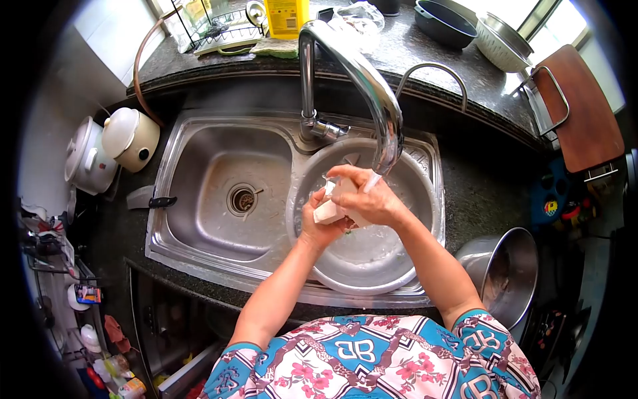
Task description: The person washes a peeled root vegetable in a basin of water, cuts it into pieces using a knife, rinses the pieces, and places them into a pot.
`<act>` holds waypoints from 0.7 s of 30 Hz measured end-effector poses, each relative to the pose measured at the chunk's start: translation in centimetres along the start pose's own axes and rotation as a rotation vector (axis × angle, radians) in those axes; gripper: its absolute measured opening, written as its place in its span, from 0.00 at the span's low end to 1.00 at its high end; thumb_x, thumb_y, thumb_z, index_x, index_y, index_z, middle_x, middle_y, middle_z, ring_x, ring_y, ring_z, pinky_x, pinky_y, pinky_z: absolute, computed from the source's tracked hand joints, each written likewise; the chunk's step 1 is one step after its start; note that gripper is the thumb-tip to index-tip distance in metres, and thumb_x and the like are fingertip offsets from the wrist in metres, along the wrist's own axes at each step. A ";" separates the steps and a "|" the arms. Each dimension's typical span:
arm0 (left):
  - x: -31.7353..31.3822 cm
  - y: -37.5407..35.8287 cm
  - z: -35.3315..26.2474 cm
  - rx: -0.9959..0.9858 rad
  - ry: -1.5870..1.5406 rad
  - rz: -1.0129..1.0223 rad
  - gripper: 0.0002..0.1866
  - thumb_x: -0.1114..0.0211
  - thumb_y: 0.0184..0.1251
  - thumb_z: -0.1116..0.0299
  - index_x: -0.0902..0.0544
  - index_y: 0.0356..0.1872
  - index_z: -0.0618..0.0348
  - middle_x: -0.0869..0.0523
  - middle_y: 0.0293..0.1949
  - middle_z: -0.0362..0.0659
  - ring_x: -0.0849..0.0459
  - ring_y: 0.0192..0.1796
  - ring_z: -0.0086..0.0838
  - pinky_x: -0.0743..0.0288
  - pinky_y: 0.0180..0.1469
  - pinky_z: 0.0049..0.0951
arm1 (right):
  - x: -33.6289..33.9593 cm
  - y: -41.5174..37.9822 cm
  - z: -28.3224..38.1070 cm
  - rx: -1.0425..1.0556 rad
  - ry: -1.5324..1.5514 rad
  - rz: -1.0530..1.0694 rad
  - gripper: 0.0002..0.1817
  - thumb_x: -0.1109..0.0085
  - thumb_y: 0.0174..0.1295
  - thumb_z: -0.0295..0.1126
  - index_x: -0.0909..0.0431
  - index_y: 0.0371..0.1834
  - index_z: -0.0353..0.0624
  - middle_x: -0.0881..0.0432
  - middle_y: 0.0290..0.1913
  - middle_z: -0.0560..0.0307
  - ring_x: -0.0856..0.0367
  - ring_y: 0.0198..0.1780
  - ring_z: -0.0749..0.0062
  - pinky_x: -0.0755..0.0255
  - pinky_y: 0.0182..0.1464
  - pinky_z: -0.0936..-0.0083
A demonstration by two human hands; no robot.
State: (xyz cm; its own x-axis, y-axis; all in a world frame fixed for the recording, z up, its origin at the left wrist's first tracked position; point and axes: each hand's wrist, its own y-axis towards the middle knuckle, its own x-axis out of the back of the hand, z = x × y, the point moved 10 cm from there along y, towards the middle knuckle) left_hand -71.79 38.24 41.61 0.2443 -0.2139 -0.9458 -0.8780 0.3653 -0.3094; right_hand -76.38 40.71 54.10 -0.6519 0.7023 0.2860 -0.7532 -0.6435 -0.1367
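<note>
White blocks (pixel 327 212), which look like pieces of something pale and wet, are between my hands under the curved metal faucet. My left hand (pixel 318 224) cups them from the left and below, its fingers wrapped round them. My right hand (pixel 373 199) lies over them from the right, its fingers curled on a pale piece. Water runs from the spout (pixel 385 156) onto my right hand. Below both hands a round metal basin (pixel 362 269) sits in the right sink bowl, with some water in it.
The left sink bowl (pixel 222 153) has a drain with small scraps. A knife (pixel 151 198) lies at its left edge. Two pots (pixel 131 136) stand at the left, a metal pot (pixel 512 272) at the right. A yellow container (pixel 287 16) and a wooden board (pixel 578 110) are behind.
</note>
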 end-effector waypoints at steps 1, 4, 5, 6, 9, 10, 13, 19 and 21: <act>0.0 -0.1 -0.1 -0.039 0.041 -0.017 0.27 0.49 0.59 0.49 0.29 0.56 0.53 0.24 0.52 0.46 0.26 0.55 0.40 0.35 0.57 0.50 | -0.3 -0.2 1.5 0.099 -0.180 -0.003 0.24 0.38 0.42 0.30 0.26 0.47 0.39 0.22 0.39 0.53 0.23 0.41 0.73 0.29 0.45 0.77; -0.2 -0.1 0.4 -0.016 -0.049 -0.068 0.28 0.51 0.60 0.49 0.30 0.56 0.56 0.24 0.52 0.49 0.26 0.55 0.47 0.34 0.56 0.54 | 2.3 -0.3 1.7 0.117 -0.185 -0.200 0.21 0.36 0.41 0.30 0.25 0.41 0.38 0.22 0.36 0.55 0.23 0.38 0.74 0.29 0.42 0.77; -1.5 0.1 0.7 0.018 -0.010 0.049 0.29 0.51 0.60 0.49 0.30 0.57 0.58 0.25 0.53 0.52 0.26 0.55 0.51 0.32 0.54 0.54 | 4.0 -0.3 1.4 0.068 -0.157 -0.311 0.19 0.35 0.40 0.30 0.24 0.38 0.38 0.21 0.34 0.57 0.23 0.37 0.75 0.28 0.40 0.77; -2.7 0.1 1.0 0.052 0.030 0.164 0.29 0.51 0.60 0.50 0.31 0.57 0.59 0.26 0.54 0.54 0.26 0.54 0.55 0.30 0.52 0.55 | 6.1 0.2 0.3 0.094 -0.059 -0.378 0.19 0.33 0.39 0.29 0.24 0.37 0.39 0.21 0.31 0.59 0.23 0.34 0.76 0.28 0.39 0.77; -3.3 -0.1 1.3 0.080 0.032 0.161 0.30 0.49 0.58 0.51 0.31 0.58 0.60 0.27 0.55 0.59 0.28 0.53 0.63 0.29 0.49 0.56 | 8.9 1.1 0.5 0.027 -0.172 -0.416 0.21 0.32 0.37 0.28 0.24 0.39 0.38 0.21 0.29 0.57 0.22 0.33 0.74 0.28 0.40 0.75; -3.5 -0.3 1.3 0.083 0.052 0.176 0.30 0.48 0.57 0.52 0.31 0.58 0.60 0.28 0.55 0.60 0.30 0.54 0.65 0.32 0.51 0.58 | 9.2 1.6 0.3 0.055 -0.164 -0.414 0.22 0.32 0.37 0.31 0.24 0.40 0.38 0.21 0.30 0.55 0.22 0.33 0.72 0.27 0.41 0.73; -2.9 -1.0 1.5 0.085 0.056 0.127 0.29 0.47 0.56 0.53 0.29 0.57 0.56 0.26 0.55 0.56 0.29 0.54 0.63 0.32 0.49 0.59 | 8.2 3.5 0.5 0.152 -0.289 -0.414 0.27 0.32 0.36 0.38 0.25 0.42 0.37 0.20 0.32 0.49 0.20 0.37 0.62 0.28 0.42 0.65; -2.1 -3.7 0.3 0.032 0.065 0.034 0.25 0.47 0.57 0.55 0.30 0.56 0.52 0.26 0.54 0.52 0.27 0.54 0.56 0.30 0.48 0.61 | 4.7 7.3 -0.1 -0.100 -0.283 -0.172 0.20 0.40 0.37 0.35 0.26 0.34 0.32 0.23 0.32 0.34 0.24 0.40 0.43 0.30 0.41 0.59; -1.7 -4.5 -0.4 -0.008 0.063 -0.017 0.25 0.47 0.58 0.55 0.30 0.57 0.52 0.25 0.54 0.51 0.26 0.54 0.53 0.30 0.49 0.61 | 4.4 8.2 0.4 -0.089 -0.373 -0.197 0.16 0.43 0.39 0.32 0.26 0.29 0.30 0.24 0.31 0.33 0.24 0.40 0.42 0.30 0.41 0.59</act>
State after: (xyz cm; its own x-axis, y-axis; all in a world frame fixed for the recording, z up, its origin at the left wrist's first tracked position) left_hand -68.40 36.60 44.67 0.2333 -0.2768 -0.9322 -0.8771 0.3540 -0.3247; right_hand -85.39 38.37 54.66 -0.4303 0.6404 0.6362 -0.8757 -0.4673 -0.1218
